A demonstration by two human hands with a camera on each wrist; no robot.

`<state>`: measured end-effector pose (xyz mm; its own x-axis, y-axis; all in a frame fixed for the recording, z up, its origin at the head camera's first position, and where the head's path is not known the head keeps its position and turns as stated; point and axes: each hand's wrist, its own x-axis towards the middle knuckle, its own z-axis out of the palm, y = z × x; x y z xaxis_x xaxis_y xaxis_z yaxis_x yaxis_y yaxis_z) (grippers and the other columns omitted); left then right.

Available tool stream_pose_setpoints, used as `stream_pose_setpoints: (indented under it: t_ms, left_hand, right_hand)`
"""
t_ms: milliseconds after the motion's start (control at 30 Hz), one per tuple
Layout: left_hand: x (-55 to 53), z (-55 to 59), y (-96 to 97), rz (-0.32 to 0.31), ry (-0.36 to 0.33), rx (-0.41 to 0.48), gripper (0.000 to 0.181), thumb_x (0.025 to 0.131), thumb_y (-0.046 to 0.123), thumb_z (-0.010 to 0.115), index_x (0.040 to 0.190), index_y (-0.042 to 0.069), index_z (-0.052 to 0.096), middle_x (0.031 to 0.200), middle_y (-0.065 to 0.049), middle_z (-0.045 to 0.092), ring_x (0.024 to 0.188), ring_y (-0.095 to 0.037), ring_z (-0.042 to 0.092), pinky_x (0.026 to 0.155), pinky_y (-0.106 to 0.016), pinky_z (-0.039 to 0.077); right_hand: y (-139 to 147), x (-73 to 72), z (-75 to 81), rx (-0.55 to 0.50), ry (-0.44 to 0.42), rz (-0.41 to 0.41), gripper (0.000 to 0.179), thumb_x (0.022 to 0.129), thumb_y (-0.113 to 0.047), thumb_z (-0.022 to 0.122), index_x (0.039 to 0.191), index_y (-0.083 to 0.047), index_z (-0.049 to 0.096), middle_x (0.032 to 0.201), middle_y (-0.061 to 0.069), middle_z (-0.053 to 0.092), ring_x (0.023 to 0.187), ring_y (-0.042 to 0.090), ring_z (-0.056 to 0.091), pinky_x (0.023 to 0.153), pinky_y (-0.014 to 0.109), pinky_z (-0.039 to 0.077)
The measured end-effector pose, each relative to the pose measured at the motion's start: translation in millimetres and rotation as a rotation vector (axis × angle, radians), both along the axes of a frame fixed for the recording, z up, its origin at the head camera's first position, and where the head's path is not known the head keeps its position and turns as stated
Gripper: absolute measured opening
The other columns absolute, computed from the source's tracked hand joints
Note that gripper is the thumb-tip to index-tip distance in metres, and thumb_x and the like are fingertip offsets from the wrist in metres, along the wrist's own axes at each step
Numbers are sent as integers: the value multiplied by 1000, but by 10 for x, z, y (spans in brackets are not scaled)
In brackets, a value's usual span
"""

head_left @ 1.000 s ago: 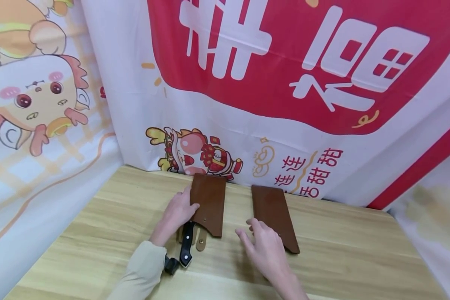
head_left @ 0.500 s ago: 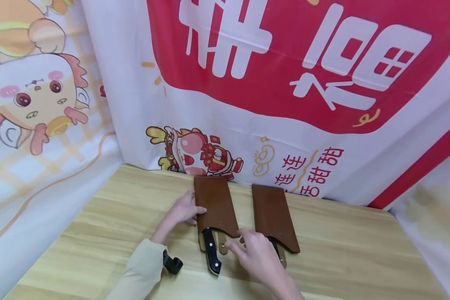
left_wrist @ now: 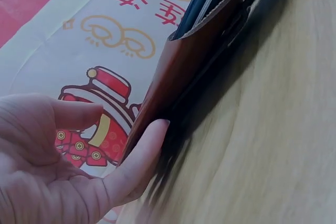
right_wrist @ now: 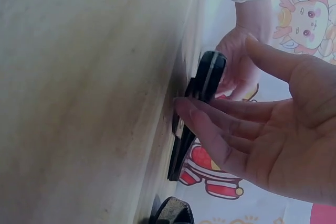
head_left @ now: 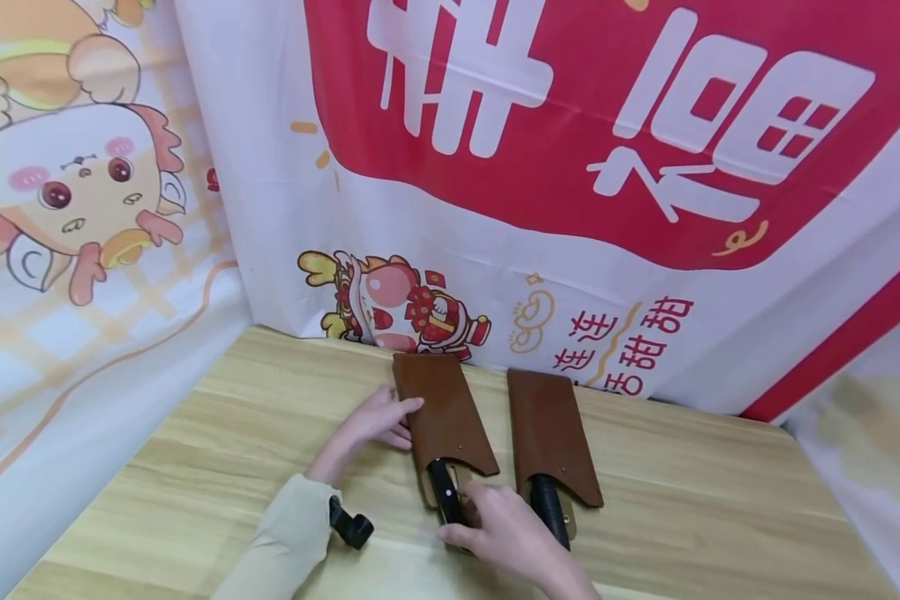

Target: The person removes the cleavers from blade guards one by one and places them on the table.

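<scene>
A brown leather sheath (head_left: 446, 408) lies on the table with a black riveted knife handle (head_left: 444, 487) sticking out of its near end. My left hand (head_left: 375, 423) is at the sheath's left edge; in the left wrist view its fingers touch that edge while the thumb stands apart. My right hand (head_left: 506, 532) reaches over the knife handle and the strap beside it. Seen from the right wrist, its fingertips meet the sheath's near end next to the handle (right_wrist: 211, 74), and the thumb is spread away. Part of the handle is hidden behind this hand.
A second brown sheath (head_left: 555, 425) lies to the right, with a black handle (head_left: 547, 504) protruding from it. Behind the wooden table (head_left: 690, 508) hangs a printed white and red cloth (head_left: 420, 200). A black wrist mount (head_left: 352, 525) sits on the left wrist.
The left sheath with its knife has shifted right and turned slightly, my left hand moving along with it. My right hand has moved left from the second sheath to the first knife's handle.
</scene>
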<state>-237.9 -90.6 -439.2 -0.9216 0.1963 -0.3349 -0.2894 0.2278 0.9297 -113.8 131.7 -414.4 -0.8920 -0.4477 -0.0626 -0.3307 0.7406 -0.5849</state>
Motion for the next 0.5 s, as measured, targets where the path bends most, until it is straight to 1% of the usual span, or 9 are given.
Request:
stream_pose_setpoints:
  t_ms: [100,167,267,400,500]
  left_hand:
    - [8,-6,20,-14,-8,30,66,107,23,57,155,-8,23,107,-30,62,80,-31,67,67,-38,64]
    - [18,-9,33,-18,-16,35,69,107,24,57,156,-8,21,109,-31,60,83,-33,68,68,-38,64]
    - [31,-12,48,-20,-30,43,71,108,25,57,157,-9,18,111,-32,59,86,-35,68,69,-39,64]
    - [36,2,58,-17,-43,54,71,108,26,56,157,-7,18,112,-31,58,87,-33,67,70,-38,63]
    - [36,19,64,-10,-47,59,71,108,27,56,157,-7,19,113,-30,58,89,-34,67,73,-38,63]
  right_hand:
    - [1,3,-12,-31,-21,-5,41,87,-31,85,110,-2,69,78,-9,62,69,5,53,59,26,47]
    - [-1,5,-23,-61,-52,-15,41,87,-27,86,112,0,68,77,-9,62,67,4,53,58,26,47]
    - [-3,3,-35,-91,-85,-29,37,86,-22,86,110,0,66,74,-8,62,64,4,52,56,25,46]
    - [-8,-12,-34,-119,-104,-38,33,87,-16,85,110,-1,66,73,-8,64,62,5,52,54,24,45]
    - [-9,-19,-31,-144,-112,-46,35,87,-14,84,113,-1,66,72,-7,66,61,5,53,52,24,45]
